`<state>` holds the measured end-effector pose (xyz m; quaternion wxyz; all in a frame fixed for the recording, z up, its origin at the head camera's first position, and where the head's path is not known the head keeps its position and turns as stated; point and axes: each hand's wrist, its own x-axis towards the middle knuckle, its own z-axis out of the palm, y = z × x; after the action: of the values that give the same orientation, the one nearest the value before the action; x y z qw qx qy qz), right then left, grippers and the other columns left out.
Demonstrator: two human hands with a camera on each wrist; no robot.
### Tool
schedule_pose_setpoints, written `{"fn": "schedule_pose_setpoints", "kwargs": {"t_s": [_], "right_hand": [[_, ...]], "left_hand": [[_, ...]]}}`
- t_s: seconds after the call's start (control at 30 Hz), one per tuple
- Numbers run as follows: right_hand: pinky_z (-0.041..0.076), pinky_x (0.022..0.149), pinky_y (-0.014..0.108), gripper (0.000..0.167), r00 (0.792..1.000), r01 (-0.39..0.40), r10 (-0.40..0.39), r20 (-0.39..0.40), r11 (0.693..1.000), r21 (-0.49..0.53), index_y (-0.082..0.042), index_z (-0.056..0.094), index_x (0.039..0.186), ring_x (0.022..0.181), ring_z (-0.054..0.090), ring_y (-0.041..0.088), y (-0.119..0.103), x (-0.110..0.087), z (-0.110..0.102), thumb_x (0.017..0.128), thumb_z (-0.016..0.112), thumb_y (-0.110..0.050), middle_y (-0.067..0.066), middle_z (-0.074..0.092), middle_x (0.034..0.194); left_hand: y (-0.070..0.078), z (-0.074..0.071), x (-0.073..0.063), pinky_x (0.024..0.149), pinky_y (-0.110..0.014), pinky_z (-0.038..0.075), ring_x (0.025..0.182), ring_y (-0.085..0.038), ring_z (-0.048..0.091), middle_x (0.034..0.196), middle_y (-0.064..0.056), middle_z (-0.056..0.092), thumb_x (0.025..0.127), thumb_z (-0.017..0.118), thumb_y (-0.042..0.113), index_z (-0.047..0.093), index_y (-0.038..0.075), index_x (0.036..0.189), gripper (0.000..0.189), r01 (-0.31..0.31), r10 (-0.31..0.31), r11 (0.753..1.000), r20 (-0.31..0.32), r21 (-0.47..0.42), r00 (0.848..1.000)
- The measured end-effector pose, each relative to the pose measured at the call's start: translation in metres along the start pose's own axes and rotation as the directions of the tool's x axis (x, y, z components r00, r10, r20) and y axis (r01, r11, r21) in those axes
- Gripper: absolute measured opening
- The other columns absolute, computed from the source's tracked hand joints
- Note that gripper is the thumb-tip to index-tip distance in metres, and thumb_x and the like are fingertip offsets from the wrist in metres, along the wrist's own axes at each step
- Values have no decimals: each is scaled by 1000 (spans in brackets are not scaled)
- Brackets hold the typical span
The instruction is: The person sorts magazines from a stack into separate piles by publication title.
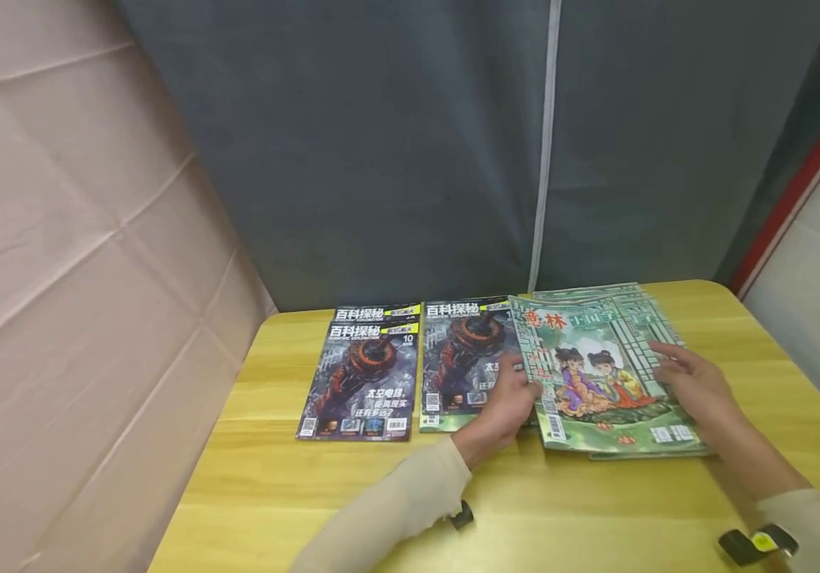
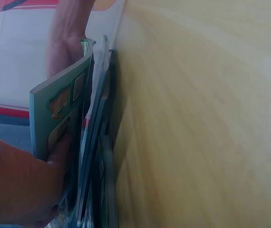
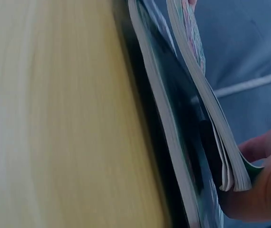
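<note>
Along the left side of the table (image 1: 252,493) we see a pale sheet (image 1: 80,239). Two dark magazines (image 1: 360,382) overlap toward the back-left corner; right of them, another dark magazine (image 1: 456,350) lies on a green one (image 1: 449,425). The left hand (image 1: 501,406) partly covers that pair while gripping the left edge of the held magazine (image 1: 596,374). We see its green cover, red title characters and two robed cartoon figures, raised above more green magazines (image 1: 645,312) near the table's back-right part. The right hand (image 1: 697,382) pinches its right edge.
</note>
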<state>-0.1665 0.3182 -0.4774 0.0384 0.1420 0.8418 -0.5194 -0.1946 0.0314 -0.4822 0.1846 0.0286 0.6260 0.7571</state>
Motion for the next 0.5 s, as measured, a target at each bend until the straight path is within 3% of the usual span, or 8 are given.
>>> {"fn": "schedule_pose_setpoints", "kwargs": {"t_s": [0.23,0.27,0.33,0.43,0.5], "right_hand": [[58,69,26,62,999,-37,37,-4,999,-20,-12,30,167,84,56,-11,16,-8,-22,111,47,-32,36,37,160],[59,69,27,62,999,-44,44,-3,999,-15,-14,30,168,83,57,-10,18,-9,-24,111,47,-32,30,50,152],[61,68,31,62,998,-59,59,13,998,15,-16,29,168,82,62,-6,21,-11,-30,111,48,-33,6,70,130],[64,66,36,61,996,-76,73,44,995,61,-24,29,169,78,69,3,24,-15,-40,111,48,-33,-35,61,99],[65,65,39,60,995,-79,74,59,993,88,-30,30,168,76,72,8,26,-16,-46,111,48,-32,-43,56,92]], "left_hand": [[-7,18,-2,92,-44,64,108,-38,73,128,-18,68,100,53,-6,33,12,147,54,43,-44,999,59,14,997],[-7,20,-2,91,-45,64,109,-37,73,129,-17,68,100,53,-6,33,12,146,53,45,-45,999,68,13,997],[-9,25,-3,92,-48,65,108,-39,73,127,-17,68,99,53,-8,34,12,144,53,48,-47,999,77,-7,996],[-11,33,-4,88,-48,66,103,-39,75,121,-16,70,98,54,-9,36,12,140,50,53,-53,999,86,1,995],[-12,38,-4,83,-41,66,98,-35,75,117,-15,72,97,57,-9,37,12,138,50,52,-55,998,84,37,995]]}}
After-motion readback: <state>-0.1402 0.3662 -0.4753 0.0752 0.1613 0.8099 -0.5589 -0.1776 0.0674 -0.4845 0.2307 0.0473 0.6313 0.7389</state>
